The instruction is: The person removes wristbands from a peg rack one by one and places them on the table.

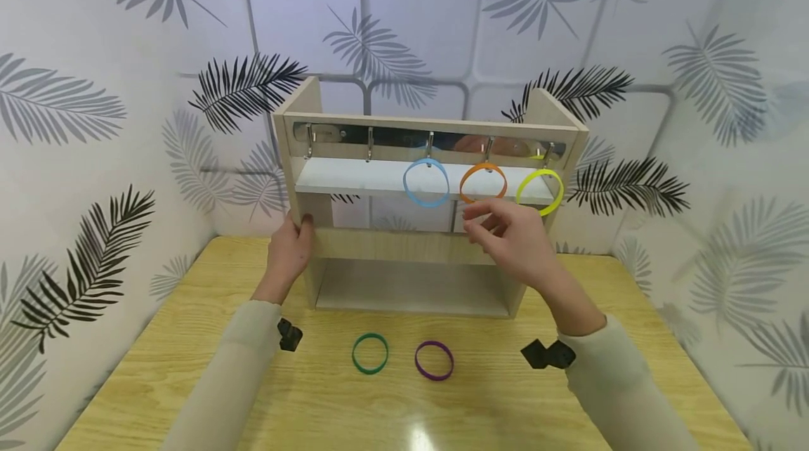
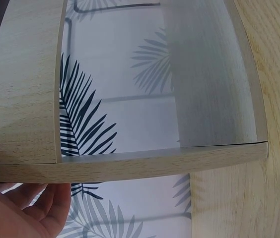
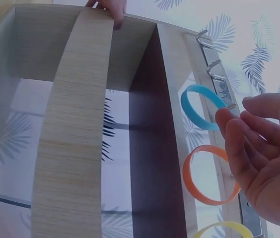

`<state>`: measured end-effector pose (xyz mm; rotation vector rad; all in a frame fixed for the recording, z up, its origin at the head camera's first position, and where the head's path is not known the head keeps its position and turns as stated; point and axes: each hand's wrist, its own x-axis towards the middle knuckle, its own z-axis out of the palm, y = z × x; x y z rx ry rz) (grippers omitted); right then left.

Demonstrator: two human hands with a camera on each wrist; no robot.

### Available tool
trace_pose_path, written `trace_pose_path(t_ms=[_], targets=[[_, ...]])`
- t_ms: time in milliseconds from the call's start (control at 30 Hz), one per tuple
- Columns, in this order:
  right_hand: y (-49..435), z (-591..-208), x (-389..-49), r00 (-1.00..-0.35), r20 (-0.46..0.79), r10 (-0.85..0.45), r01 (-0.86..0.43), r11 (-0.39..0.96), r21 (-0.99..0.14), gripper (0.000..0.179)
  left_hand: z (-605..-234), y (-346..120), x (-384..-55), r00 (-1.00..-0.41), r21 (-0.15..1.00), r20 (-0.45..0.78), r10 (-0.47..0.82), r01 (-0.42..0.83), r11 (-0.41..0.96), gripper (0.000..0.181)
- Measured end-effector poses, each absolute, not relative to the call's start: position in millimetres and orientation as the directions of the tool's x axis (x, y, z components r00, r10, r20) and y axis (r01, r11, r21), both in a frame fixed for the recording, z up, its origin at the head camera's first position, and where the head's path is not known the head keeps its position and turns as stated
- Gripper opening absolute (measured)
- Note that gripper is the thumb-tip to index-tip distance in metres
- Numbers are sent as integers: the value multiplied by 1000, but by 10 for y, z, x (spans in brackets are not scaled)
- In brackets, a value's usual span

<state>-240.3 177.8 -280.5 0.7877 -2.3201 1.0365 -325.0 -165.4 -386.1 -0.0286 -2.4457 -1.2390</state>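
Note:
My left hand (image 1: 291, 251) grips the left side panel of a pale wooden shelf (image 1: 404, 246), thumb on its inner face; in the left wrist view its fingers (image 2: 55, 208) lie along the panel's outer side. Three silicone wristbands hang from hooks on the shelf's metal strip: a light blue band (image 1: 428, 205) on the middle hook, an orange band (image 1: 505, 184) beside it, and a yellow band (image 1: 561, 191) on the rightmost hook. Just below the orange band, my right hand (image 1: 515, 237) is raised with loosely bent fingers and nothing between them. In the right wrist view its fingertips overlap the blue band (image 3: 187, 109).
On the wooden table (image 1: 316, 402) in front of the shelf lie a green band (image 1: 370, 371) and a purple band (image 1: 434, 377). Two hooks at the left, one a bare hook (image 1: 370, 145), hold no band. Behind the table stands a leaf-patterned wall (image 1: 417, 29).

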Motion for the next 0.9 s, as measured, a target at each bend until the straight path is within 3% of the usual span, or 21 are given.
trace_pose_path(t_ms=[900], targets=[[1480,-2533,-2661,-748,603,-277,-594,683,-424,30,-3853,-1674,-3261,-925,780,347,-156,193,595,53]])
